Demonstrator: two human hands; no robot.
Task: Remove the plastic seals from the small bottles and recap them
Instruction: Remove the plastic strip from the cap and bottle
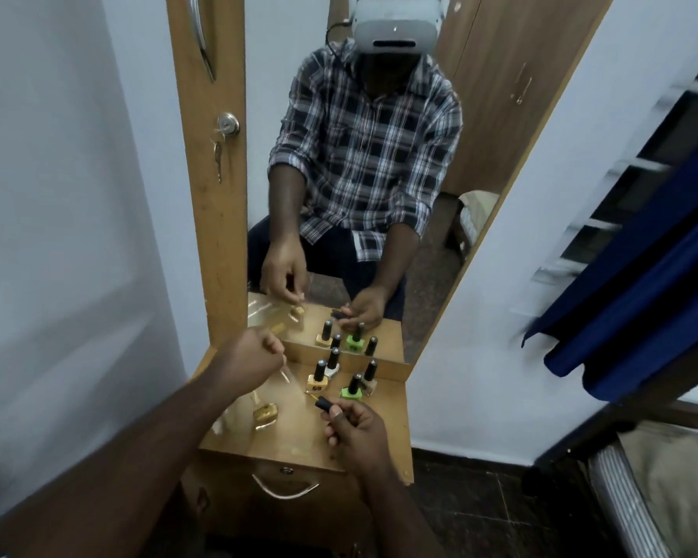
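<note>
Black and slim, a cap (pixel 324 404) with its brush is pinched in the right hand (pixel 353 430); the left hand (pixel 254 358) is curled tight round a thin clear strip (pixel 286 372), probably the plastic seal. Between the two hands, nearer the left, the open gold bottle (pixel 265 415) stands uncapped. My guess is that a knock from either wrist would tip it and spill polish, or that the wet brush would smear the wood. Beyond the right hand stand four capped bottles (pixel 341 378) on a small wooden table (pixel 299 445). Past them, a mirror (pixel 379 175) and white walls (pixel 57 195).
</note>
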